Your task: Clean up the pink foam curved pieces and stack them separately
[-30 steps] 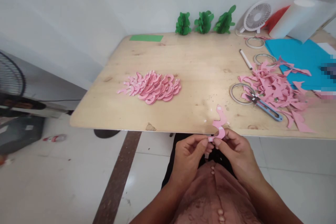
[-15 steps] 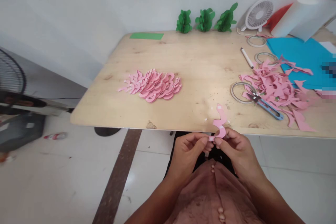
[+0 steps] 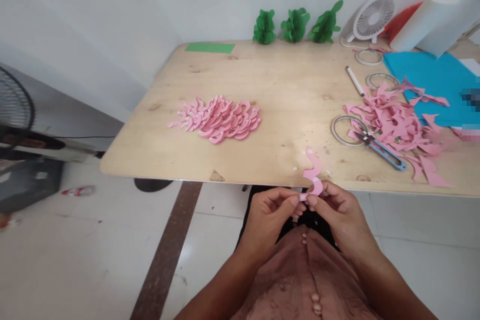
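Over the table's front edge, a wavy pink paper cutout (image 3: 316, 186) with small white tape patches is pinched between both hands. My left hand (image 3: 273, 212) is closed, thumb and fingertips on the cutout's lower left end. My right hand (image 3: 339, 210) is closed on its lower curve, just to the right. The cutout's upper end reaches over the tabletop. To the left on the table lies a heap of similar pink cutouts (image 3: 228, 120), many with white tape patches.
On the right lie pink paper scraps (image 3: 397, 120), blue thread snips (image 3: 386, 152), tape rolls (image 3: 348, 131), a white marker (image 3: 354, 81) and blue sheets (image 3: 431, 75). Green paper shapes (image 3: 295, 25) and a small white fan (image 3: 374, 18) stand at the back, with a green strip (image 3: 210, 48) leftward.
The camera view has shifted slightly. Both hands keep their pinch on the pink cutout, whose upper end has swung a little to the left.
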`<control>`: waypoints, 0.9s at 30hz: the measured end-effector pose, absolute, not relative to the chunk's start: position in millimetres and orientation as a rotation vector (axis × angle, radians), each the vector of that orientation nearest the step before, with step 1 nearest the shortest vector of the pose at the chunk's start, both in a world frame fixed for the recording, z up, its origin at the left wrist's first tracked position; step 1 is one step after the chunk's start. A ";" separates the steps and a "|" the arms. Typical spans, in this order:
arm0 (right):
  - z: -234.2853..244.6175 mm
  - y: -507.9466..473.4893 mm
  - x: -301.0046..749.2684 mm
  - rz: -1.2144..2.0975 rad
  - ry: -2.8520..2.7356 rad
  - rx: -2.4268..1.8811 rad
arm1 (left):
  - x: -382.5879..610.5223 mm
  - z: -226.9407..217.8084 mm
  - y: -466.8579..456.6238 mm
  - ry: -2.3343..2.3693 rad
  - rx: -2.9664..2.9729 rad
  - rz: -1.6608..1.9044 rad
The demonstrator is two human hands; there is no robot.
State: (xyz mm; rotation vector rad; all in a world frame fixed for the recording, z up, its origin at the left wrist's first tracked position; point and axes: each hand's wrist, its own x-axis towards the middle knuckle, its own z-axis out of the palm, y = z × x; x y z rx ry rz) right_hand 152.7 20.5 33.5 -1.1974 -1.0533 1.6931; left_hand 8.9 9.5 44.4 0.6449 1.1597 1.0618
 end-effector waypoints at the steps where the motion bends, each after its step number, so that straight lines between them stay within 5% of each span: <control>1: 33.6 20.4 152.5 1.697 -1.054 -1.192 | 8.6 43.5 9.3 1.149 0.638 1.060; 27: 34.8 20.5 154.8 1.820 -1.059 -1.137 | 3.6 39.6 7.7 0.903 0.439 0.998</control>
